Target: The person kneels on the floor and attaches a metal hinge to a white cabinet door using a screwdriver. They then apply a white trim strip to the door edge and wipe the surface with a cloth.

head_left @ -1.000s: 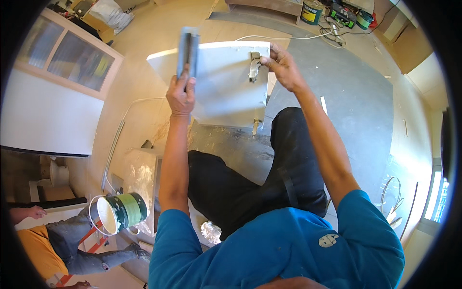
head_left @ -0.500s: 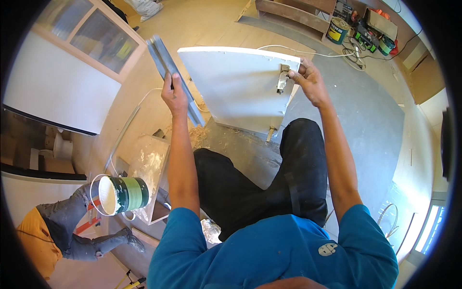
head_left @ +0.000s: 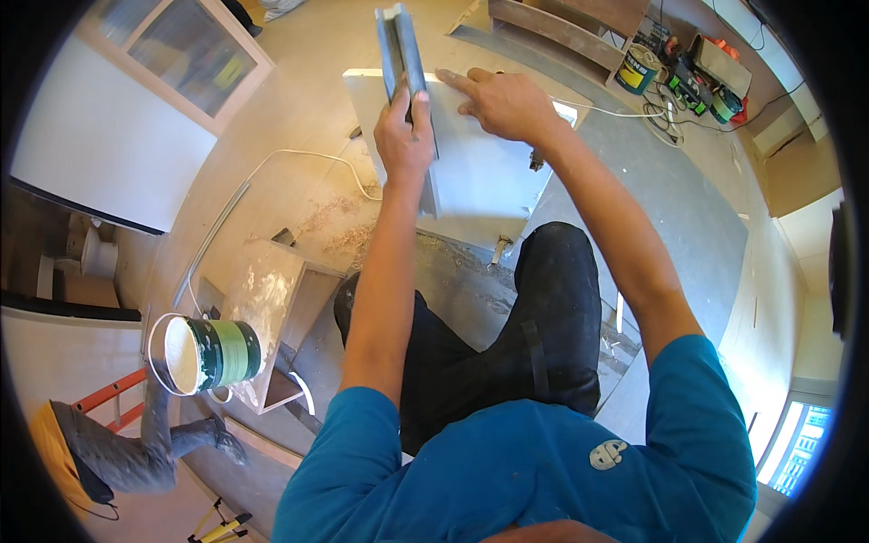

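Behind left hand [head_left: 404,147] gripping grey blade [head_left: 398,52], behind half-spread right hand [head_left: 509,106], white panel [head_left: 482,184]

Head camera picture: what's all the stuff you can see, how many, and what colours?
Panel: 1, white, in front of the person
Long tool: 1, grey, in the left grip
Hinges: 2, metallic, panel's right side
Bucket: 1, green, lower left
Box: 1, brown with white smears, near the bucket
Cans: 2, dark green, upper right
Shelf unit: 1, brown, top
Shavings: uncountable, tan, floor
Window: 1, bright, lower right
Co-worker: 1, grey trousers, lower left
Other clutter: too jumbled to count
Trousers: 1 pair, black, lower middle
Shirt: 1, blue, bottom
Left grip: 1, bare, around the tool
Right grip: 1, bare, by panel's top edge
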The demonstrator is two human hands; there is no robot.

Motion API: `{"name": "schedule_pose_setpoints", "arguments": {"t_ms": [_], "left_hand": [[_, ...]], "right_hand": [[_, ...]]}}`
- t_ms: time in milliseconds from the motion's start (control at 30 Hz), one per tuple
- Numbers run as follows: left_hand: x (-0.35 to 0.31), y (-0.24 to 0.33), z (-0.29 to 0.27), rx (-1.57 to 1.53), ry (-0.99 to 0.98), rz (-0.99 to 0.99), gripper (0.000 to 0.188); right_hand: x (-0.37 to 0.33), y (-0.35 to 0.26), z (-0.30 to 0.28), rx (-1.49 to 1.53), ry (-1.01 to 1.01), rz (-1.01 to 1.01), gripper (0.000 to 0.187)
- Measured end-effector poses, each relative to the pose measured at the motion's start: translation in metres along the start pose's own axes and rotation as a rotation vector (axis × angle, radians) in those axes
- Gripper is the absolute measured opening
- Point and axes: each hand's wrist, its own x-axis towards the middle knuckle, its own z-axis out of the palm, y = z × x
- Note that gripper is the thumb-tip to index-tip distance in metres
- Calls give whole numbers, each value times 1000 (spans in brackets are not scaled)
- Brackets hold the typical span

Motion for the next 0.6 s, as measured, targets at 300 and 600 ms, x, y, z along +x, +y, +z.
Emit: {"name": "schedule_pose_setpoints", "arguments": {"t_ms": [300, 600], "left_hand": [[5, -25, -27, -122, 18, -173, 34], [-77, -10, -6, -101, -63, -33, 37]], "right_hand": [[-7, 6, 8, 0, 24, 51, 55], [-13, -3, 1, 32, 48, 57, 41]]}}
